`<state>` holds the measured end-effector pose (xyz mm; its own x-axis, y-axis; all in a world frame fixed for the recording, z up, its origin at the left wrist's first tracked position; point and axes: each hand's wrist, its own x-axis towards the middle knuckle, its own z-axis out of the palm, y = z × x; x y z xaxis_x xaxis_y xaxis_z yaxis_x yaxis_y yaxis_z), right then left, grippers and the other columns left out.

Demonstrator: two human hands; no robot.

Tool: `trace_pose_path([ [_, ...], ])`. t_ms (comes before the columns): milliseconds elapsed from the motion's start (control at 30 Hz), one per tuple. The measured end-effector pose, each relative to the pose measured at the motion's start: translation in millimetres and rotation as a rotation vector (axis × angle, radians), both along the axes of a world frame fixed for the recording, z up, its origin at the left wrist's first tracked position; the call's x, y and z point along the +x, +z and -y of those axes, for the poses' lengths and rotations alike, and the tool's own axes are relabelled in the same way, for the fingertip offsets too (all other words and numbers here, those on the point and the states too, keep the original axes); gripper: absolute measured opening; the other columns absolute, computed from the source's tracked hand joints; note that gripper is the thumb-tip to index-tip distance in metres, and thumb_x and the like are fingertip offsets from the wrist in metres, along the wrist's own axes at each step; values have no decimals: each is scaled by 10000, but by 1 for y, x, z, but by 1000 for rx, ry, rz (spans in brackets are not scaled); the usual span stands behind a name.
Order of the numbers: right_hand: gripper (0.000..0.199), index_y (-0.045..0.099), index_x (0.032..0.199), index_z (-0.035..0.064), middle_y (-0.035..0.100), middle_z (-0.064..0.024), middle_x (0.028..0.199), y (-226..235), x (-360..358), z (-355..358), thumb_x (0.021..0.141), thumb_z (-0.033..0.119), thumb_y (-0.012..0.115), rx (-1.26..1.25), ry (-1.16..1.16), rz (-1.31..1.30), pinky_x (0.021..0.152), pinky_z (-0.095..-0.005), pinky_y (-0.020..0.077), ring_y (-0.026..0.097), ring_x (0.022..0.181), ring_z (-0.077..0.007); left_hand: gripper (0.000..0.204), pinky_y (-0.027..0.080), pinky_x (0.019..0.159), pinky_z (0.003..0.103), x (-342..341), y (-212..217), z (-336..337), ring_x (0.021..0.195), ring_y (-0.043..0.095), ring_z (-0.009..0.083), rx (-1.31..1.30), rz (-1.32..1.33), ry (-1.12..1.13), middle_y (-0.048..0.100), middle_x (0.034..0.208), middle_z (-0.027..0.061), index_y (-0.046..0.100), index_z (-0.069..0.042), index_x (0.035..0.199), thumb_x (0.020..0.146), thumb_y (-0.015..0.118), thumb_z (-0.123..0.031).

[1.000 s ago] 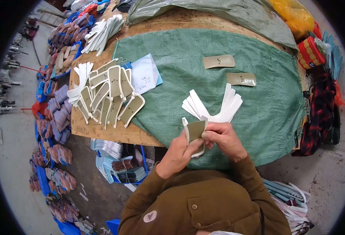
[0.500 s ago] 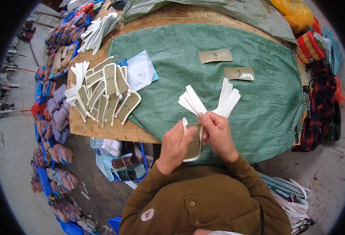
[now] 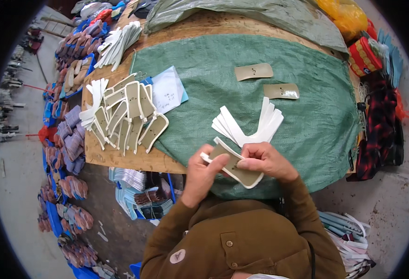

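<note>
Evidently both hands are occupied, the left hand pinching the left end of a white-edged olive panel under its thumb and the right hand gripping its far edge, just nearer than a fan of white strips. Farther left, beside a pile of similar panels, a white sheet of paper bears dark handwriting too small to make out, while yellow markings cover a red container at far right. Beneath lies green woven sheeting over a wooden table, with blue trays of bundled pieces along the left floor.
</note>
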<state>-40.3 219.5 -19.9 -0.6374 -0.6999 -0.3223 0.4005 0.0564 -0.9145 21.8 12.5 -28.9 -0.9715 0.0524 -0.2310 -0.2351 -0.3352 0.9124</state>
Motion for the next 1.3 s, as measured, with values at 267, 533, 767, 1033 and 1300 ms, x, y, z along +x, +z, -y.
trace_pose_path([
  [267, 239, 589, 823, 53, 557, 53, 703, 12, 1, 0, 910, 253, 689, -58, 392, 111, 562, -223, 361, 467, 653, -25, 438, 483, 583, 345, -39, 60, 24, 612, 633, 256, -805, -269, -1083, 635, 692, 126, 657, -28, 998, 814, 769, -409],
  [533, 182, 511, 938, 72, 517, 68, 750, 16, 15, 2, 904, 115, 685, -222, 151, 370, 562, -194, 358, 459, 663, -5, 280, 413, 484, 282, -21, 35, 26, 506, 546, 105, -349, 17, -956, 574, 568, 61, 675, -2, 834, 899, 700, -273],
  [767, 199, 485, 853, 91, 472, 60, 785, 3, 11, 5, 915, 131, 670, -107, 180, 138, 570, -213, 335, 406, 679, -17, 269, 426, 501, 273, -11, 20, 27, 541, 541, 74, -352, -54, -799, 578, 591, 74, 676, 12, 825, 908, 680, -244],
  [1033, 174, 457, 889, 70, 495, 10, 755, -2, 9, 7, 949, 160, 594, -225, -14, 278, 465, -212, 430, 527, 636, -58, 222, 411, 485, 242, -1, 21, 22, 541, 526, 56, -265, 102, -541, 594, 610, 20, 676, 8, 819, 904, 684, -198],
  [1300, 206, 452, 915, 67, 512, -20, 833, -1, 1, 9, 967, 225, 573, -259, -118, 329, 393, -216, 495, 578, 613, -77, 215, 436, 477, 220, 6, 18, 7, 546, 570, 62, -163, 173, -345, 622, 673, 11, 680, 12, 878, 935, 652, -194],
])
